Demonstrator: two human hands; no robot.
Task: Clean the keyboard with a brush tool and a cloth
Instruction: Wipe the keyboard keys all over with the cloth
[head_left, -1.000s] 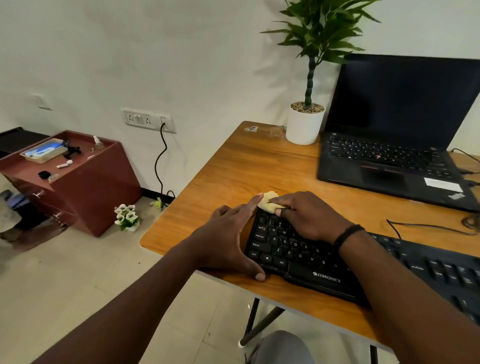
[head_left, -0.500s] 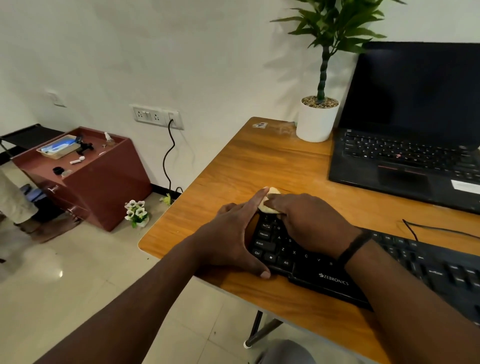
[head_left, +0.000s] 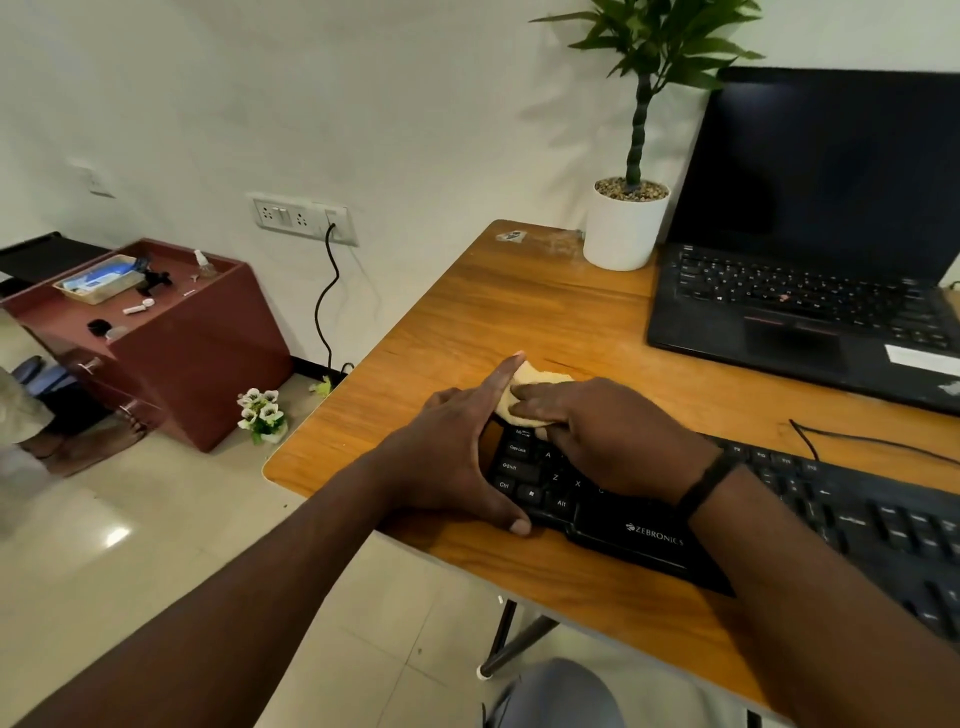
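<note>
Wood-grain table (head_left: 519, 312) w/ rounded corner stands against a white wall; tiled floor (head_left: 130, 545) below. Black keyboard (head_left: 649, 525) lies along the table's near edge. Left hand (head_left: 457, 457) braces the keyboard's left end: fingers straight, thumb on the front edge, index finger along the far corner. Right hand (head_left: 613, 441) presses a folded yellowish cloth (head_left: 524, 389) flat onto the keyboard's top-left corner, fingers extended over it; black band on that wrist. Behind: open black laptop (head_left: 805, 291), screen dark, & white pot w/ green plant (head_left: 626, 223). Left of the table: wall socket (head_left: 304, 218) w/ black cord hanging, low maroon cabinet (head_left: 171, 343) carrying small items, little flower bunch (head_left: 262, 415) on the floor.
</note>
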